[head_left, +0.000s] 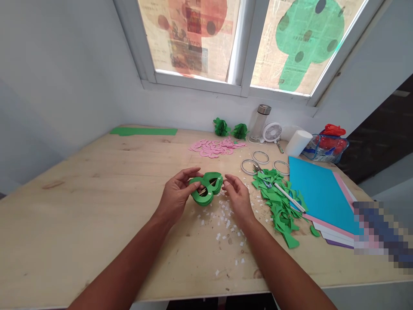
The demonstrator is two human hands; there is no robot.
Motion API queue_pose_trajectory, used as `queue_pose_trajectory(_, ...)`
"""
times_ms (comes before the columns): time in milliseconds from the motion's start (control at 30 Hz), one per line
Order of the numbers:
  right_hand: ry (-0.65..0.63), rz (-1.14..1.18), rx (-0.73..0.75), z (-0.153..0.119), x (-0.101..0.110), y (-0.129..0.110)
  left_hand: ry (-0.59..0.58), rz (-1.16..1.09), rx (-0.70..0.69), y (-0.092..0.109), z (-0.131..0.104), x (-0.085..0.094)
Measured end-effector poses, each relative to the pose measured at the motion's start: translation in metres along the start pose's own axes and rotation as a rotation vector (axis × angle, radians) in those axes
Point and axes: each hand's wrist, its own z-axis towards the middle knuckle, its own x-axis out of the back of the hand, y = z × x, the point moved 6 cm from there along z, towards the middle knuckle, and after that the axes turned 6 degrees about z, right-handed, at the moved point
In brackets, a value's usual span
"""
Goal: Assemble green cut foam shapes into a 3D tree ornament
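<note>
My left hand is closed on a stack of green paper cutouts, thumb on top and fingers behind. The stack has rounded lobes with openings through it, and small pale squares sit on its face. Beside the stack's right edge is my right hand, its fingers loosely bent and a little apart, with nothing visible in them. Whether its fingertips touch the paper I cannot tell. Beneath both hands, small white paper bits are scattered over the wooden table.
Green scraps lie to the right, with scissors and a white pen on them. Beyond are tape rolls, coloured sheets, pink cutouts, green paper flowers, a glass bottle and a small fan.
</note>
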Motion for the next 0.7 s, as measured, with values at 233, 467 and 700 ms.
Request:
queue_pose_trajectory(233, -0.044, 0.110, -0.062, -0.004, -0.007, -0.005, 0.006, 0.115, -0.099, 0.001, -0.007, -0.006)
queue_pose_trajectory(467, 0.000, 0.079, 0.003, 0.000, -0.002, -0.004, -0.022, 0.198, -0.096, 0.004, -0.011, -0.013)
queue_pose_trajectory(700, 0.010, 0.056, 0.004, 0.001, 0.000, -0.003, -0.045, 0.269, -0.077, -0.002, -0.010, -0.013)
